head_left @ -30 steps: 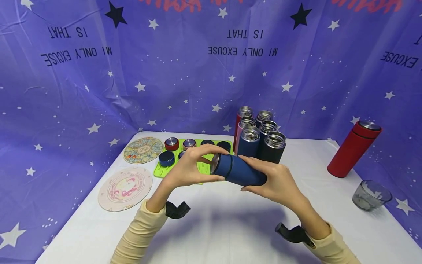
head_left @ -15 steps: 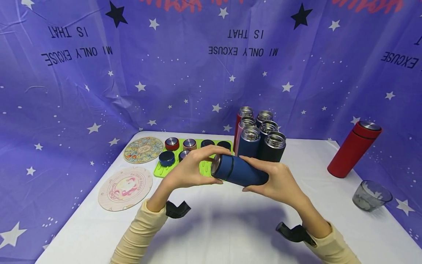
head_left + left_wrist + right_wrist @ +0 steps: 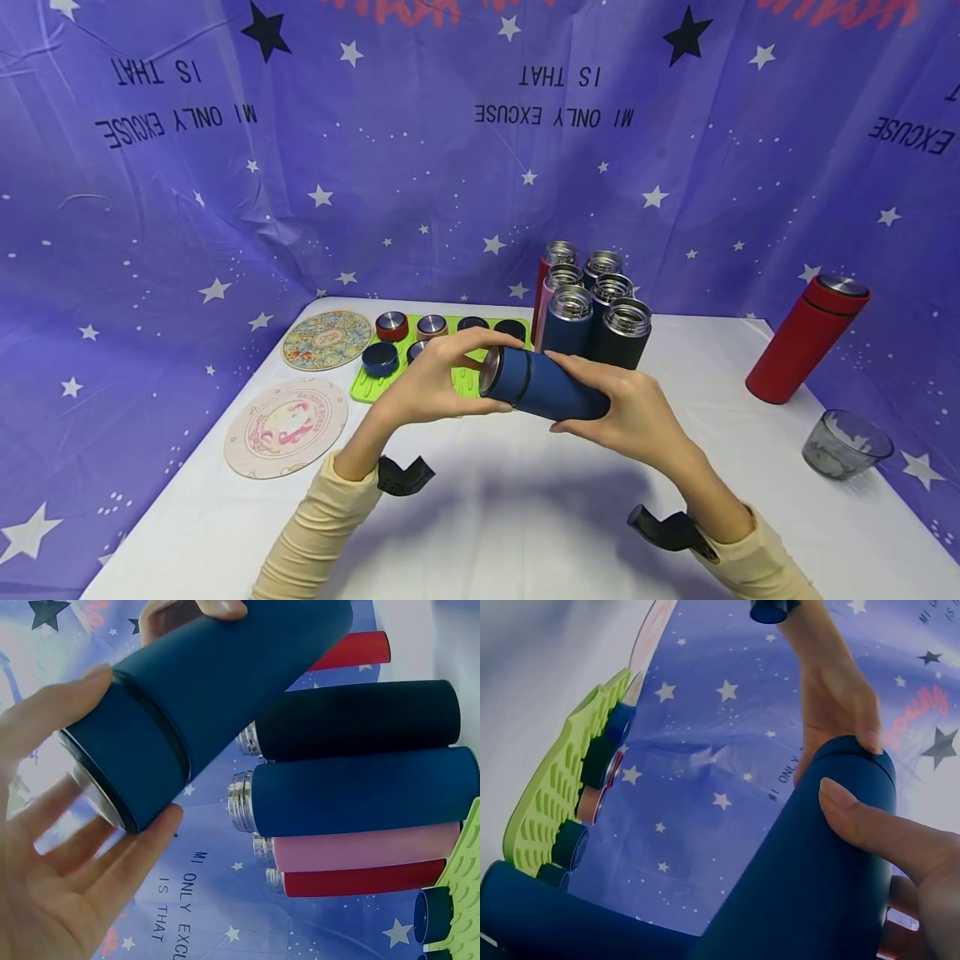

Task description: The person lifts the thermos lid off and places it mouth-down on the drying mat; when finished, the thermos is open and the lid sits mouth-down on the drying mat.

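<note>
A blue thermos bottle (image 3: 562,392) is held tilted above the table, its lid end toward the left. With thumb and fingers, my left hand (image 3: 427,383) grips the blue lid (image 3: 127,754), which sits on the bottle with a dark ring at the joint. My right hand (image 3: 645,412) holds the body near its base. In the right wrist view the right thumb (image 3: 855,817) lies along the bottle (image 3: 795,877). Behind the hands stand several open-mouthed bottles (image 3: 567,321) in blue, black, pink and red.
A green mat (image 3: 363,390) bears several bottle lids, among them a red lid (image 3: 392,327) and a blue lid (image 3: 380,360). Two round mats (image 3: 327,340) lie at the left. A capped red thermos (image 3: 802,346) and a glass cup (image 3: 843,446) stand at the right.
The left fingertips moved slightly off the lid half a second ago and are now back on it, gripping. The bottle and right hand stay almost in place.
</note>
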Demonstrator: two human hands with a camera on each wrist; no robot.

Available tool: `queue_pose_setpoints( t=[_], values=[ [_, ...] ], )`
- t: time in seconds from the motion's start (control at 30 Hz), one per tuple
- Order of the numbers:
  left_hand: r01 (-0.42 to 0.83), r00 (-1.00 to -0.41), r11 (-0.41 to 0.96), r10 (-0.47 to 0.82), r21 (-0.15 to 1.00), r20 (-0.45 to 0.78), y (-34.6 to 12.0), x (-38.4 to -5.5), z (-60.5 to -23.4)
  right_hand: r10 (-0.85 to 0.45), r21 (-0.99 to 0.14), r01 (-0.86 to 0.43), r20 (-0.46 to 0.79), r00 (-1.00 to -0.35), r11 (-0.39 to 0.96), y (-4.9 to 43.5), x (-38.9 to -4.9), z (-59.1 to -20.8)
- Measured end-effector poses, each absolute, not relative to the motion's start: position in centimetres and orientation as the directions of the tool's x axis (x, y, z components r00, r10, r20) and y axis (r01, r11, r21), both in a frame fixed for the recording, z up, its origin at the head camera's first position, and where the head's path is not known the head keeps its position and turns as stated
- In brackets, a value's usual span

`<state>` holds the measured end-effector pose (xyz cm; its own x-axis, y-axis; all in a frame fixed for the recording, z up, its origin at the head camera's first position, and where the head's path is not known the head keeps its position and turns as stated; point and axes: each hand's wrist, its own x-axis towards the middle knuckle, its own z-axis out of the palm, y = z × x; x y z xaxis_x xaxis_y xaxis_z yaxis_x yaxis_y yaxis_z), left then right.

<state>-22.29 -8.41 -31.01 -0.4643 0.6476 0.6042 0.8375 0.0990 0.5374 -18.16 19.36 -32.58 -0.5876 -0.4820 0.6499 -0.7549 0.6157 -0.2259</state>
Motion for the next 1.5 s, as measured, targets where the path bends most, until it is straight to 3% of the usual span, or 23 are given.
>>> queue_pose_setpoints(
  t=[0.17,0.27,0.37,0.57,0.67,0.77,0.87,1.07,1.17,1.23,1.5],
  values=[
    [0.745,-0.607,0.177,0.582,0.644,0.542,-8.2,-22.2,-31.1,-0.479,-0.111,-0.737,0.694,-0.538,0.667,19.0,-18.1,-32.7],
    [0.722,-0.638,0.209,0.571,0.660,0.517,-8.2,-22.3,-31.3,-0.489,-0.057,-0.726,0.703,-0.517,0.685,18.9,-18.1,-32.7],
    [0.751,-0.597,0.193,0.607,0.631,0.525,-8.2,-22.5,-31.3,-0.485,-0.078,-0.727,0.695,-0.530,0.683,19.0,-18.2,-32.7],
    [0.855,-0.424,0.095,0.695,0.510,0.580,-8.5,-22.7,-31.3,-0.481,-0.250,-0.734,0.615,-0.624,0.632,19.6,-18.3,-32.7],
    [0.870,-0.391,0.068,0.700,0.489,0.598,-8.5,-22.6,-31.2,-0.490,-0.303,-0.732,0.582,-0.650,0.610,19.7,-18.4,-32.7],
    [0.870,-0.393,0.062,0.687,0.490,0.611,-8.4,-22.6,-31.2,-0.489,-0.305,-0.735,0.586,-0.646,0.606,19.7,-18.4,-32.7],
    [0.848,-0.437,0.081,0.665,0.524,0.606,-8.4,-22.6,-31.3,-0.482,-0.262,-0.738,0.615,-0.624,0.622,19.6,-18.3,-32.7],
    [0.741,-0.607,0.176,0.589,0.648,0.534,-8.3,-22.6,-31.5,-0.476,-0.125,-0.723,0.676,-0.563,0.679,19.2,-18.4,-32.9],
    [0.723,-0.631,0.202,0.582,0.661,0.512,-8.3,-22.7,-31.7,-0.482,-0.082,-0.716,0.686,-0.546,0.694,19.1,-18.4,-32.9],
    [0.744,-0.605,0.193,0.602,0.640,0.521,-8.3,-22.8,-31.7,-0.480,-0.091,-0.714,0.680,-0.554,0.694,19.2,-18.4,-32.9],
    [0.856,-0.405,0.071,0.708,0.513,0.578,-8.4,-23.2,-31.6,-0.492,-0.270,-0.727,0.585,-0.644,0.631,19.9,-18.5,-32.6]
  ],
)
